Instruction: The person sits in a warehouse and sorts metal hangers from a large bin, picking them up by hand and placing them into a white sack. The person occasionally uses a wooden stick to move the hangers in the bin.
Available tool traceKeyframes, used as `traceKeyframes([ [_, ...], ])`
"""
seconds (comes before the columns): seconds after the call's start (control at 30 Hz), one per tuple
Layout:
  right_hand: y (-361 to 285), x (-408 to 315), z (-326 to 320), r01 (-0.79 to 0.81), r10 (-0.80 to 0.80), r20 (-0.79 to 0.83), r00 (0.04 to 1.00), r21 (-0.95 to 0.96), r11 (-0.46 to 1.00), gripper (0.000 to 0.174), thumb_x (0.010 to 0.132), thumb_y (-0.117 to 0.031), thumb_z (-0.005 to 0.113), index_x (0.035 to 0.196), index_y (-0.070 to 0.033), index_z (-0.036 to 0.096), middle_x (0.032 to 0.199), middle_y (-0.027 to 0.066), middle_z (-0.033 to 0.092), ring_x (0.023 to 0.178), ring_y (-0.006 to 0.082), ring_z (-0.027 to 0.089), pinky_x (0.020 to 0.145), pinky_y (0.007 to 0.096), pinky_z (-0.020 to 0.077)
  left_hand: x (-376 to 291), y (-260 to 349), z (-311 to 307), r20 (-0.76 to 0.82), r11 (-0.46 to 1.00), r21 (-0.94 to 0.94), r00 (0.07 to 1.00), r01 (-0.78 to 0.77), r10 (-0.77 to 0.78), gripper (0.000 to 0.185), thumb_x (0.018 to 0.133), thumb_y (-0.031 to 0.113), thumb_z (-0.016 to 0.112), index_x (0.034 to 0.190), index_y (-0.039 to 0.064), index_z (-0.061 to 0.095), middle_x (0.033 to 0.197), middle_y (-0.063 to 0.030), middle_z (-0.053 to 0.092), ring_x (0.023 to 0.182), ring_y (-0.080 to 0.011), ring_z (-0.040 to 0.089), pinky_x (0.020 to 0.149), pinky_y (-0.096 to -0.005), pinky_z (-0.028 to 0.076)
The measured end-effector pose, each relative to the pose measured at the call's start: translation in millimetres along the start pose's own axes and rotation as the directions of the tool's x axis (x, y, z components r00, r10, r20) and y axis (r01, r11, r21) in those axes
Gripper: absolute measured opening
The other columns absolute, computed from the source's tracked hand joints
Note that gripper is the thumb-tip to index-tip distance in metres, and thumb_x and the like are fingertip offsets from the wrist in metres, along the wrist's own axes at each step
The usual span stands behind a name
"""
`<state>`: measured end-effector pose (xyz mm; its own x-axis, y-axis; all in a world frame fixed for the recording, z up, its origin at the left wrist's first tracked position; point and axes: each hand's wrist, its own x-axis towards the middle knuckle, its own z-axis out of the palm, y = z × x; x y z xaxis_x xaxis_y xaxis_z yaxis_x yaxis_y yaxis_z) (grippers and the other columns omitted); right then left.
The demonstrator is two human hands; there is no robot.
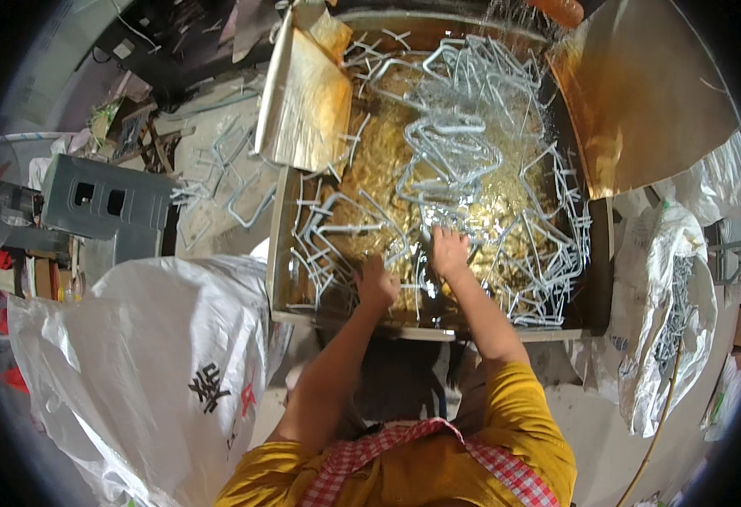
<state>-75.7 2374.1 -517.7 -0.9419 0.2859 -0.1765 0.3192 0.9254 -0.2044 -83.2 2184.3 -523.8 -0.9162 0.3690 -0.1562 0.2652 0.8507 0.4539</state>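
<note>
Before me stands a large rectangular tub (274, 253) holding shallow, rippling liquid. Bent grey metal rods (453, 152) lie in it, heaped at the middle and back, with more along both sides. My left hand (378, 284) is at the near-left part of the tub, fingers curled down, beside several rods; whether it grips one is hidden. My right hand (451, 252) reaches into the near middle, its fingertips at the liquid among glinting rods; what they touch cannot be made out.
Curved metal sheets rise at the tub's left (310, 101) and right (643, 95) sides. A large white woven sack (155, 342) stands at the near left. An open sack (643, 317) of small metal pieces is at the right. Bent rods (243, 196) lie on the floor near a grey plastic stool (107, 196).
</note>
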Motion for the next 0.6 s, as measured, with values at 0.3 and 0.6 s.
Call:
traceKeyframes([
  [0.3,9.0,-25.1,-55.5,0.109,0.004,-0.184,0.983,0.599,0.793,0.018,0.077,-0.020,0.063,0.093,-0.011,0.062,0.086,0.0092,0.061,0.086,0.0265,0.054,0.080,0.0378,0.0332,16.6,44.2,-60.3,0.550,0.996,-0.086,0.834,0.002,0.046,0.035,0.072,0.025,0.060,0.100,0.004,0.060,0.089,-0.0144,0.063,0.083,-0.0305,0.060,0.078,-0.0424,0.044],
  [0.6,-45.2,-73.0,-97.9,0.381,-0.248,-0.300,0.921,0.565,0.732,0.018,0.075,-0.015,0.066,0.093,-0.011,0.065,0.085,0.0027,0.060,0.086,0.0176,0.052,0.079,0.0334,0.0352,14.6,78.2,-158.7,0.367,0.043,-0.930,0.922,0.365,0.127,0.022,0.084,0.024,0.057,0.089,0.003,0.054,0.077,-0.0031,0.058,0.074,-0.0098,0.053,0.070,-0.0231,0.041],
])
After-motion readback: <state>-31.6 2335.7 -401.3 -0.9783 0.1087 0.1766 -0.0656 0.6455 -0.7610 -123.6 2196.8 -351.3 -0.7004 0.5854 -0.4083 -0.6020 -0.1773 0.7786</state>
